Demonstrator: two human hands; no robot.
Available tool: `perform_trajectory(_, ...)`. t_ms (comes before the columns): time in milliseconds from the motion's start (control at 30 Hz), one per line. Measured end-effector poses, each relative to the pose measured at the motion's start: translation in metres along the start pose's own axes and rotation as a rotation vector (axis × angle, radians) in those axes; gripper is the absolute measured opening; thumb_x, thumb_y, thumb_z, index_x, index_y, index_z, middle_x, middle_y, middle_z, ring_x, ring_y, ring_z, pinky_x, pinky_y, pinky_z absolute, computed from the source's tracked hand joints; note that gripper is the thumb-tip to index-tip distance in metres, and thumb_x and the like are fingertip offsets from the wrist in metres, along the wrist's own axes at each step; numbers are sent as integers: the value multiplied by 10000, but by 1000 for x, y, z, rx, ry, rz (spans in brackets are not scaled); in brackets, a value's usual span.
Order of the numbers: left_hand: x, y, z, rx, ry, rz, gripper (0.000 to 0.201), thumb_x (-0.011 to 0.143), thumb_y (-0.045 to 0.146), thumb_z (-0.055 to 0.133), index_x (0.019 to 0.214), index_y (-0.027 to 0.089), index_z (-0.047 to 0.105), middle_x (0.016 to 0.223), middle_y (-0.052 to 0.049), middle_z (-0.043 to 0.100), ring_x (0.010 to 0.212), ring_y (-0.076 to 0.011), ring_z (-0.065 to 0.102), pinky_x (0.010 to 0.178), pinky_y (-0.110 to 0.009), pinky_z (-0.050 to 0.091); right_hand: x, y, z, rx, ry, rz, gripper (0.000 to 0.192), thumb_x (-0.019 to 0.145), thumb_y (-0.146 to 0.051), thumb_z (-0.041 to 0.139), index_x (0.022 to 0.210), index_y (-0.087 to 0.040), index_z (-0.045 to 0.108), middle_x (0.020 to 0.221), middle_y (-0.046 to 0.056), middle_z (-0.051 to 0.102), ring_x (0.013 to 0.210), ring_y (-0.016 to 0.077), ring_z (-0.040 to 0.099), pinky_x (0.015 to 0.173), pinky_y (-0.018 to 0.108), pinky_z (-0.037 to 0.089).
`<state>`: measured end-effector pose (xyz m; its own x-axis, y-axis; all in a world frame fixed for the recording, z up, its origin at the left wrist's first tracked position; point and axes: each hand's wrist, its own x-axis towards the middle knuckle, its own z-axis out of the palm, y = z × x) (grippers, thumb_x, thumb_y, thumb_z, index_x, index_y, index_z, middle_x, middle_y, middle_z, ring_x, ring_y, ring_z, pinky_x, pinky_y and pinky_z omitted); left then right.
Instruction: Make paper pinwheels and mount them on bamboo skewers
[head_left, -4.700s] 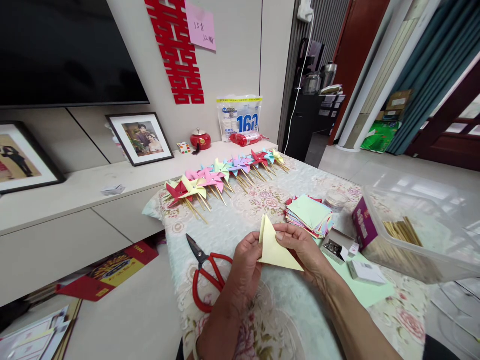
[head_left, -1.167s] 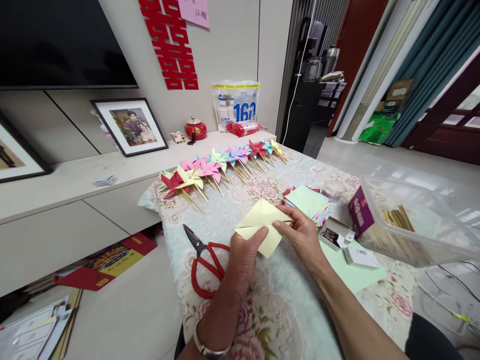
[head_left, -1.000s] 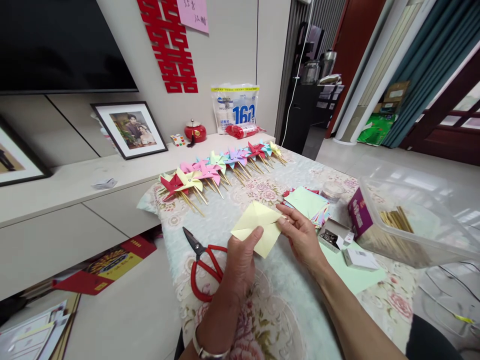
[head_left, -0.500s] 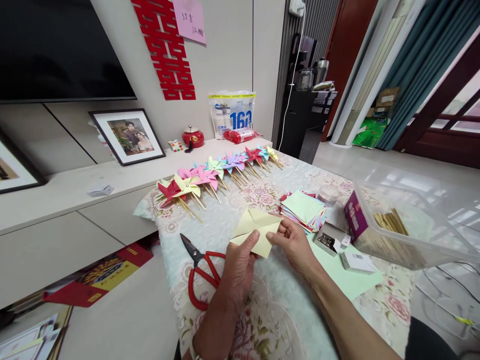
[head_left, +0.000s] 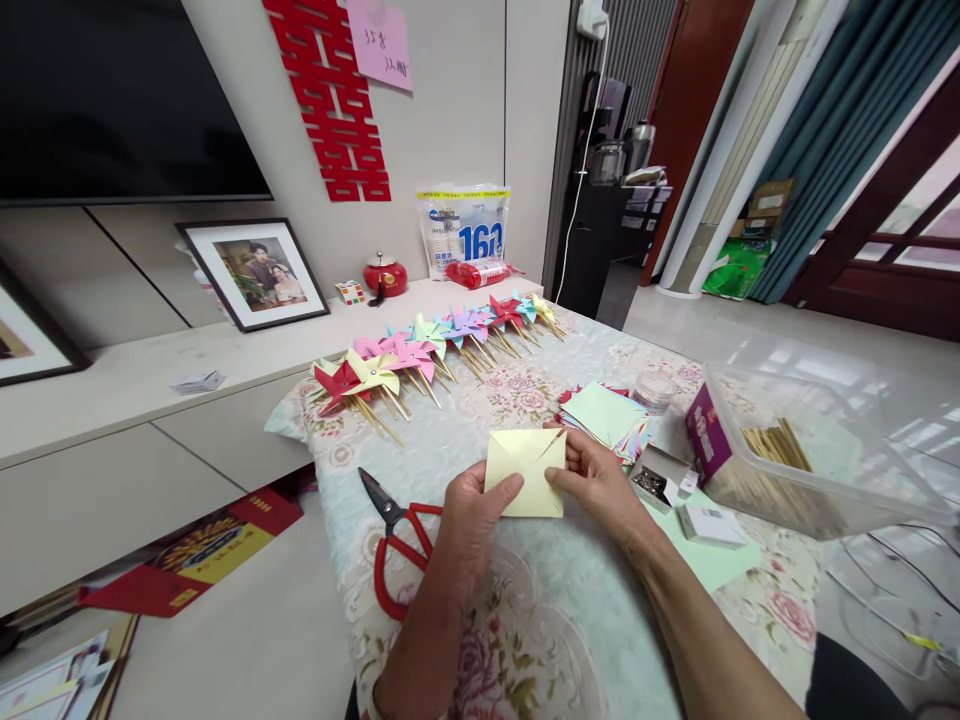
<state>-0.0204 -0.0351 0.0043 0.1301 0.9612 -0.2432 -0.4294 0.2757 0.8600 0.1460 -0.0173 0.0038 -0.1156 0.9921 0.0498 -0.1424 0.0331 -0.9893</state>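
A pale yellow square of paper [head_left: 526,472] is held up above the table between both hands. Slits run in from its corners, and the one at the upper right gapes a little. My left hand [head_left: 480,500] pinches the left edge, thumb on top. My right hand [head_left: 596,480] grips the right side, thumb on the face and fingers behind. Red-handled scissors [head_left: 397,540] lie by my left forearm. To the right of my right hand sit a stack of coloured paper squares [head_left: 604,415] and a small open box of metal fasteners [head_left: 656,480].
Finished paper pinwheels [head_left: 405,355] on sticks line the table's far left edge. A clear plastic bin [head_left: 810,490] with wooden sticks [head_left: 780,445] stands at the right. Near it lie a white box [head_left: 712,525], a green sheet [head_left: 716,570] and a round clear container [head_left: 655,390].
The yellow paper has turned from a diamond-like tilt to nearly square-on, and its slit flaps lie flatter. My left hand has shifted to its left edge.
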Motion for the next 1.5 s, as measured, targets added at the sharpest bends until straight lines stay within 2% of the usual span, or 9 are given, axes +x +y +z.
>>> perform_trajectory(167, -5, 4, 1, 72, -9, -27, 427, 659, 295, 855, 1034, 114, 762, 857, -106, 790, 728, -257, 729, 660, -321, 541, -2, 2, -2, -6, -47, 11, 534, 677, -144, 708, 1198, -227, 625, 980, 17, 755, 882, 218, 690, 789, 329, 530)
perform_trajectory(333, -2, -1, -1, 79, -9, -18, 465, 635, 303, 862, 1048, 113, 766, 858, -105, 791, 743, -265, 731, 718, -345, 552, -3, 6, -1, -20, -72, 21, 542, 706, -174, 717, 1237, -224, 623, 997, 25, 741, 916, 212, 679, 794, 323, 521)
perform_trajectory(500, 3, -7, -4, -12, 41, 14, 471, 642, 325, 851, 1047, 103, 754, 853, -113, 790, 699, -272, 728, 696, -370, 558, 0, 5, -1, -123, 121, -143, 509, 672, -224, 800, 1169, -250, 692, 957, 23, 698, 827, 191, 625, 739, 321, 502)
perform_trajectory(600, 4, -6, -4, -88, 71, 44, 442, 640, 302, 850, 1020, 102, 747, 872, -114, 792, 717, -267, 730, 700, -364, 557, -1, 1, -1, -173, 194, -275, 339, 731, -252, 787, 1066, -270, 741, 949, 30, 672, 791, 177, 593, 742, 327, 484)
perform_trajectory(767, 4, -1, -4, -151, 104, 59, 466, 613, 299, 869, 1011, 95, 740, 884, -118, 793, 755, -272, 731, 731, -363, 551, -4, -6, 0, -334, 60, -410, 79, 819, -252, 734, 873, -279, 785, 874, 44, 664, 823, 208, 596, 710, 338, 464)
perform_trajectory(867, 4, 0, -4, -171, 100, 63, 490, 600, 315, 878, 1015, 94, 740, 895, -119, 792, 770, -278, 731, 739, -365, 548, -6, -8, 0, -427, 11, -466, 114, 826, -224, 719, 887, -289, 791, 853, 43, 653, 823, 211, 598, 679, 333, 458)
perform_trajectory(1067, 6, -1, -4, -175, 145, 68, 527, 564, 331, 895, 1002, 85, 736, 871, -118, 790, 763, -282, 727, 747, -373, 550, -8, -11, -2, -504, 81, -562, 153, 869, -204, 669, 977, -269, 756, 909, 52, 658, 790, 197, 601, 662, 329, 467)
perform_trajectory(1267, 5, -2, -5, -177, 74, 53, 557, 595, 321, 878, 1072, 82, 718, 891, -117, 789, 772, -275, 725, 746, -365, 548, -5, -4, -3, -594, -85, -648, 160, 885, -145, 661, 963, -250, 754, 856, 36, 658, 802, 182, 624, 707, 317, 485)
perform_trajectory(1500, 9, -5, -6, -181, 92, 74, 558, 586, 330, 879, 1063, 91, 716, 875, -107, 785, 766, -267, 718, 732, -350, 538, -7, -3, -6, -769, -83, -683, 180, 887, -130, 658, 1002, -222, 763, 883, 43, 561, 827, 175, 579, 704, 290, 466)
